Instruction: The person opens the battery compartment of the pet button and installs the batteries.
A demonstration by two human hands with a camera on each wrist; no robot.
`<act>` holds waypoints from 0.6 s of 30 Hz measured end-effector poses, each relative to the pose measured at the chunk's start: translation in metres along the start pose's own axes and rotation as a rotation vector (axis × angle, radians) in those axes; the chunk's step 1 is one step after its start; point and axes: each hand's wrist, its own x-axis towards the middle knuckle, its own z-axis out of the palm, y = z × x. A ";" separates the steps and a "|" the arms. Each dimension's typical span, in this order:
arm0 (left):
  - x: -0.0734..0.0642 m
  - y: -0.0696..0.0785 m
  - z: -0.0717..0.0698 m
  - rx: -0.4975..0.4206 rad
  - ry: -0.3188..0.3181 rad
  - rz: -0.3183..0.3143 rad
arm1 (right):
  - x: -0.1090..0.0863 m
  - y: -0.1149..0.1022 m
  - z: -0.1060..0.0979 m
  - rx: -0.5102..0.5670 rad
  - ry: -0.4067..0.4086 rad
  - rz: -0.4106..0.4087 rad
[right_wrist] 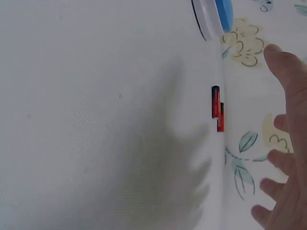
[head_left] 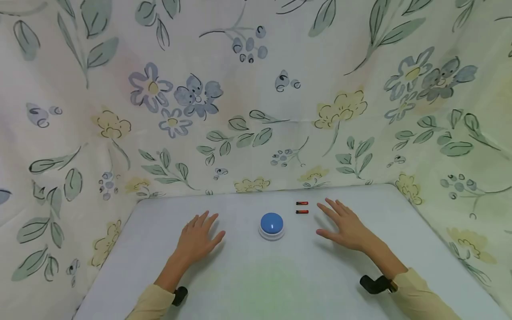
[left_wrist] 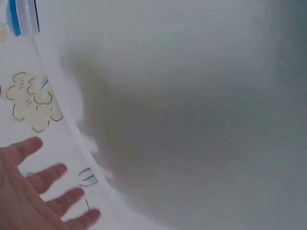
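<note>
A round push button with a blue dome (head_left: 271, 223) and a white base stands on the table between the two hands. Two small red-and-black batteries lie one behind the other, the far battery (head_left: 302, 203) and the near battery (head_left: 302, 212), right of the button. To the button's left, my left hand (head_left: 198, 239) hovers with fingers spread, holding nothing. My right hand (head_left: 345, 226) is likewise spread and bare, its fingertips just right of the batteries. In the right wrist view the batteries (right_wrist: 216, 102) overlap near the table's far edge, and the hand's shadow falls on the tabletop.
The white table (head_left: 256, 284) has rounded far corners. A floral cloth (head_left: 240, 102) hangs behind it and along both sides. Black wrist mounts sit at the left cuff (head_left: 181, 296) and the right cuff (head_left: 376, 284).
</note>
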 end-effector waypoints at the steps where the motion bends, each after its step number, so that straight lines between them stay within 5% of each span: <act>1: 0.000 -0.001 -0.001 -0.045 -0.002 0.009 | -0.001 0.001 -0.001 0.063 0.000 -0.003; 9: 0.000 -0.009 -0.008 -0.571 -0.096 -0.014 | -0.004 0.010 0.004 0.491 0.013 -0.016; 18: 0.012 -0.008 0.002 -0.741 -0.144 0.022 | 0.004 0.013 0.022 0.705 0.019 -0.048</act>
